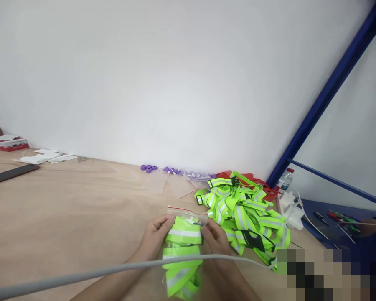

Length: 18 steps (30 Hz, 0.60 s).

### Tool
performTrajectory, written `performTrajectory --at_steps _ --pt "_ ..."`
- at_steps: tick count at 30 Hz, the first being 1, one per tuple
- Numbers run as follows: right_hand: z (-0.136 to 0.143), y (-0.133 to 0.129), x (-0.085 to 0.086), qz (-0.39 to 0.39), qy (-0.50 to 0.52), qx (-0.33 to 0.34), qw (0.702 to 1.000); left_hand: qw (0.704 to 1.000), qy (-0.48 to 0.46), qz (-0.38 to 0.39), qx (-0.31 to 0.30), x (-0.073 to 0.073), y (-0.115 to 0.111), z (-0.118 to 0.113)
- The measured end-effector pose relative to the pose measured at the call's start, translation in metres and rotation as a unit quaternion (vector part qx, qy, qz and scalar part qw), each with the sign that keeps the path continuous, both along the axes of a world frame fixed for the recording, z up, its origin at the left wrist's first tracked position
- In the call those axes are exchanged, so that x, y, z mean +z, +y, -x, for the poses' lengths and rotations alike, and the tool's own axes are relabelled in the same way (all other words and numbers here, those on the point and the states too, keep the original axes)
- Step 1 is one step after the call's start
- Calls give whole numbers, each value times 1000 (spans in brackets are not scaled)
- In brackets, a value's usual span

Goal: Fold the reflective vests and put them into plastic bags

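Observation:
Between my hands is a clear zip bag [188, 212] with a red line along its top edge. Inside or directly under its plastic lies a folded neon-green reflective strap [183, 238] with silver stripes. My left hand [158, 232] pinches the bag's upper left side. At the upper right side, my right hand [215, 236] grips it between thumb and fingers. More green strap [181, 274] lies below, nearer to me; whether it is in the same bag I cannot tell. A grey cable [138, 264] crosses in front of my forearms.
A heap of green reflective straps [238, 209] with black buckles lies at the right, before a red bag [266, 190]. Flat clear bags [180, 186] and purple pieces [148, 168] are by the wall. A dark flat object [12, 173], white papers [47, 156] and a bottle [285, 179] stand farther out.

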State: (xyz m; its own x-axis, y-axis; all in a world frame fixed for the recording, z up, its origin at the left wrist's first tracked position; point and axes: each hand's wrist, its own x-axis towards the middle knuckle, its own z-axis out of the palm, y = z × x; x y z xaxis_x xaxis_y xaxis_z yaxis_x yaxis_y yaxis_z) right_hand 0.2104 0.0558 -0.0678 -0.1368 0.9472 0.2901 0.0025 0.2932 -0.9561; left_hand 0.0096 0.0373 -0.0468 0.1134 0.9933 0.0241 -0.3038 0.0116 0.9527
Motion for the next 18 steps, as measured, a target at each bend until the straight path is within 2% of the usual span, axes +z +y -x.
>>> performTrajectory --at_steps 3,11,18 --pt "1 1 -5 30 -24 -15 999 999 -25 25 -40 -5 0 -1" --pt "-1 0 -14 50 -61 3 997 995 -21 51 -78 -11 5 0" --pt "-2 -3 -6 51 -81 -23 995 994 15 61 -85 -13 3 3"
